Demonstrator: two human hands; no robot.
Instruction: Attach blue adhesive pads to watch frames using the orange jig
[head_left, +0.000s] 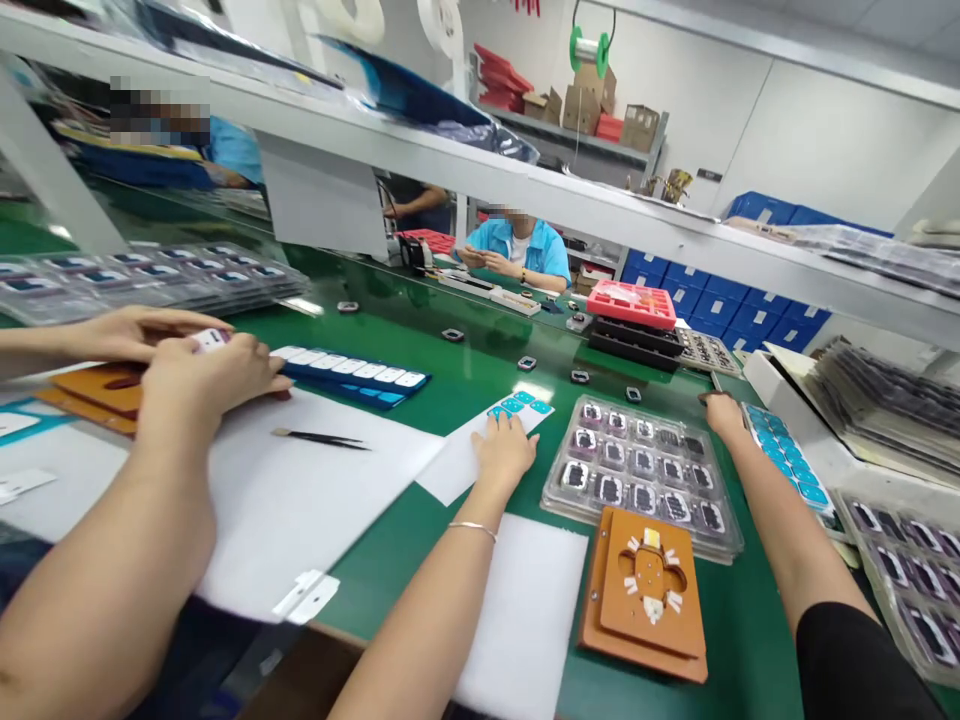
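Observation:
My left hand (pixel 504 450) lies with fingers spread on a white backing sheet (pixel 454 470) that carries blue stickers (pixel 521 402) at its far end. On the right, my right hand (pixel 724 415) is stretched out with its fingers closed; a thin pale tip shows just beyond them, too small to name. It is beside a sheet of blue stickers (pixel 784 455). Between my arms are a clear plastic tray (pixel 555 495) of small watch-like parts and an orange fixture (pixel 645 590) with a shaped recess. A white foam sheet (pixel 525 610) lies next to my left forearm.
At left, a co-worker's hands (pixel 202 365) hold a small white part over an orange block (pixel 82 395). Tweezers (pixel 319 438) lie on white foam. Small parts (pixel 527 364) line the green table. A shelf beam (pixel 600 205) crosses overhead. Stacked trays (pixel 900 400) stand right.

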